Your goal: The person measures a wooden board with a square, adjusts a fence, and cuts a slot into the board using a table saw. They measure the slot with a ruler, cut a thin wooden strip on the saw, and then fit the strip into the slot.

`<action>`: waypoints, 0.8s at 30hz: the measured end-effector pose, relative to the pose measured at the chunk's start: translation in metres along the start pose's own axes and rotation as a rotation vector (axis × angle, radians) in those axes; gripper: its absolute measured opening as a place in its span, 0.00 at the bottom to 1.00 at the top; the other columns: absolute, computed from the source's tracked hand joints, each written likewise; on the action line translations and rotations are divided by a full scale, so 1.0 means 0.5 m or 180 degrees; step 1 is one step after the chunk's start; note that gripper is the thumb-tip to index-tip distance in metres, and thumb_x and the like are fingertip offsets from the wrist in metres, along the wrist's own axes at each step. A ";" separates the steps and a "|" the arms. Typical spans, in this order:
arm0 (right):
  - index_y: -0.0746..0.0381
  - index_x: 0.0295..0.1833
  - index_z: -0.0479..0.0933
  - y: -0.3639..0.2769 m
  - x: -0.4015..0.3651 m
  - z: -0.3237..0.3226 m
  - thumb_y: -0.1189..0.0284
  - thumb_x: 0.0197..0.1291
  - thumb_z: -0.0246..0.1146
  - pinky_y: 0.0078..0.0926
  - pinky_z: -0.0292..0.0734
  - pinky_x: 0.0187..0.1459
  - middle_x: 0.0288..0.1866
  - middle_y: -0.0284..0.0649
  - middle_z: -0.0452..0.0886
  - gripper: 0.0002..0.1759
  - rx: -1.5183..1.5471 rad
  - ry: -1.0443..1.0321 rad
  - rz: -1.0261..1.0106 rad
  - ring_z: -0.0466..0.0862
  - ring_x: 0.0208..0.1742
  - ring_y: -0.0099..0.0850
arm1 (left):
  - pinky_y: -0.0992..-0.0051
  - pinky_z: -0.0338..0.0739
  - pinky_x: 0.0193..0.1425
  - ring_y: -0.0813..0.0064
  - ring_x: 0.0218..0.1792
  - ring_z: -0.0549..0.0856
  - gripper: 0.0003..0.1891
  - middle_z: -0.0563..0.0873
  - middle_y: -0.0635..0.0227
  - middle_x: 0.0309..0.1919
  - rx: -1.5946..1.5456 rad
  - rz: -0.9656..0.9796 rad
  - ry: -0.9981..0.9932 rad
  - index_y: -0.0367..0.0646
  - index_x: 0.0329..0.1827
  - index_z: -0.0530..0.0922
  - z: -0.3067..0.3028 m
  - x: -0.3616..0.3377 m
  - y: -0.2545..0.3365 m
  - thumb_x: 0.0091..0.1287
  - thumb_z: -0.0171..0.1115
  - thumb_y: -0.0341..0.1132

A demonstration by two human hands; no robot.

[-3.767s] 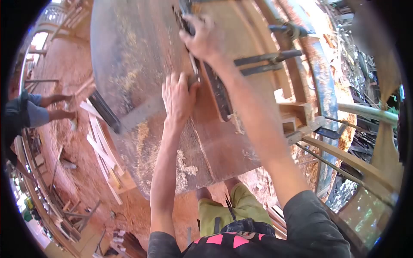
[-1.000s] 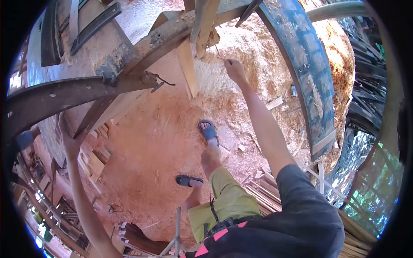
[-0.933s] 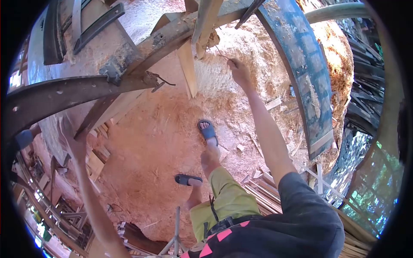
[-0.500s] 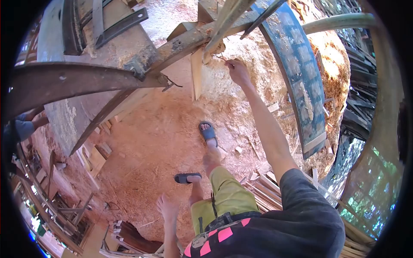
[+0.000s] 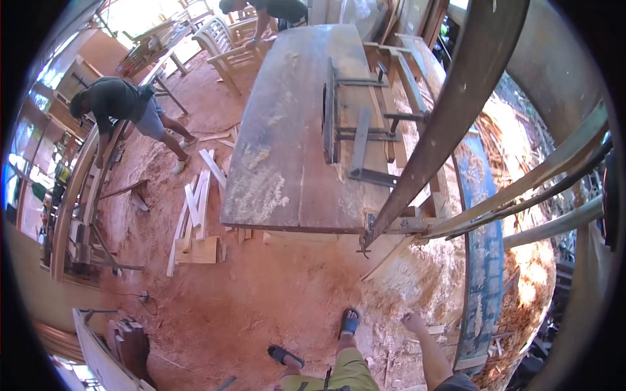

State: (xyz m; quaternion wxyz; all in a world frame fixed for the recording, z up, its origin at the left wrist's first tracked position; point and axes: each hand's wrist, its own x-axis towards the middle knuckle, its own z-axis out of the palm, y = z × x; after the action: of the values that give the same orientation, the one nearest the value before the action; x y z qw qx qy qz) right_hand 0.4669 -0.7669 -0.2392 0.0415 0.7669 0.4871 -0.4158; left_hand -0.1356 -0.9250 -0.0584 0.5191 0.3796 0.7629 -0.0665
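My right hand hangs low over the sawdust heap, its fingers curled in. Whether anything is inside them is too small to make out. It touches neither the bench nor the blue curved panel standing to its right. My left hand is outside the view. Ahead stands a wooden workbench with wood shavings on its top. A dark metal bracket frame lies along the bench's right side. Several long curved timber pieces slant from the bench corner toward the right.
One person bends over timber at the left; another person stands behind the bench beside wooden chairs. Pale offcuts lie on the sawdust-covered floor. A dark carved block sits at the lower left. A cord lies nearby.
The view has swung up and left, bringing the whole bench and both people into sight. My right hand has come away from the curved timbers. My left hand has left the view.
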 end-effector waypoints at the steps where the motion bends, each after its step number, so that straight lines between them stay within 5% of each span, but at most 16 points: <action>1: 0.54 0.59 0.87 -0.029 -0.048 -0.012 0.50 0.63 0.66 0.42 0.84 0.55 0.46 0.48 0.92 0.26 -0.0374 -0.0401 0.0108 0.90 0.51 0.47 | 0.56 0.79 0.64 0.50 0.57 0.86 0.27 0.86 0.47 0.56 -0.0120 0.0038 0.0034 0.38 0.65 0.79 -0.001 0.002 0.002 0.64 0.69 0.42; 5: 0.57 0.53 0.89 0.000 -0.106 0.025 0.47 0.63 0.63 0.41 0.85 0.56 0.41 0.46 0.92 0.27 -0.0755 -0.0974 -0.0186 0.92 0.49 0.44 | 0.57 0.79 0.65 0.53 0.57 0.86 0.26 0.86 0.48 0.56 -0.0523 0.0334 0.0221 0.38 0.64 0.80 0.016 0.000 -0.014 0.64 0.69 0.40; 9: 0.67 0.50 0.88 -0.019 -0.088 -0.025 0.57 0.68 0.63 0.39 0.87 0.43 0.37 0.48 0.92 0.23 -0.0680 -0.1286 -0.0254 0.92 0.38 0.35 | 0.59 0.79 0.65 0.56 0.58 0.86 0.24 0.86 0.48 0.57 -0.1379 0.0881 0.0653 0.38 0.62 0.81 0.168 -0.051 -0.106 0.64 0.68 0.39; 10: 0.70 0.49 0.86 -0.019 -0.070 -0.035 0.61 0.69 0.64 0.36 0.86 0.35 0.37 0.46 0.91 0.20 -0.0023 -0.1458 -0.0397 0.91 0.34 0.33 | 0.59 0.79 0.65 0.56 0.58 0.86 0.24 0.86 0.48 0.57 -0.1779 0.1168 0.0920 0.38 0.62 0.82 0.232 -0.046 -0.127 0.64 0.68 0.39; 11: 0.70 0.52 0.84 0.009 -0.015 -0.037 0.61 0.70 0.65 0.38 0.85 0.34 0.36 0.44 0.91 0.21 -0.0095 -0.1564 -0.0643 0.91 0.33 0.34 | 0.61 0.83 0.57 0.63 0.50 0.89 0.21 0.90 0.51 0.49 -0.1529 0.0360 0.0893 0.39 0.58 0.83 0.139 -0.155 -0.002 0.63 0.68 0.39; 13: 0.64 0.61 0.80 -0.159 -0.092 -0.134 0.61 0.74 0.61 0.36 0.81 0.32 0.42 0.42 0.90 0.20 -0.0170 -0.1588 -0.0121 0.91 0.38 0.32 | 0.58 0.82 0.45 0.61 0.39 0.89 0.14 0.89 0.57 0.37 -0.1438 0.0417 0.1743 0.39 0.45 0.82 0.115 -0.206 0.043 0.62 0.69 0.39; 15: 0.64 0.59 0.81 -0.240 -0.096 -0.151 0.62 0.73 0.61 0.32 0.79 0.29 0.41 0.41 0.90 0.19 -0.0386 -0.1591 -0.0272 0.90 0.36 0.31 | 0.57 0.82 0.44 0.55 0.38 0.89 0.15 0.89 0.54 0.36 -0.1785 0.0393 0.2122 0.42 0.45 0.82 0.122 -0.215 0.011 0.62 0.69 0.42; 17: 0.63 0.57 0.81 -0.310 -0.109 -0.182 0.64 0.73 0.60 0.27 0.76 0.26 0.39 0.39 0.89 0.16 -0.0470 -0.1461 -0.0390 0.89 0.34 0.29 | 0.59 0.82 0.43 0.58 0.37 0.89 0.12 0.89 0.56 0.34 -0.2146 0.0428 0.2541 0.42 0.44 0.82 0.120 -0.216 -0.018 0.62 0.68 0.39; 24: 0.66 0.55 0.81 -0.643 -0.191 -0.035 0.65 0.71 0.60 0.30 0.78 0.27 0.38 0.42 0.89 0.17 -0.0411 -0.1433 -0.0780 0.89 0.33 0.30 | 0.65 0.84 0.47 0.65 0.38 0.89 0.13 0.90 0.61 0.34 -0.3335 -0.0542 0.3888 0.41 0.46 0.83 -0.086 -0.209 -0.345 0.65 0.73 0.38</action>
State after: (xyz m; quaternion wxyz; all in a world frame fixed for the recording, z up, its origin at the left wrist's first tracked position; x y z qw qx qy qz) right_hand 0.2089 -0.6592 -0.0533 0.1470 0.5862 0.5803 -0.5459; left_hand -0.2614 -1.0781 -0.0016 0.1143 -0.0029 0.8701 0.4794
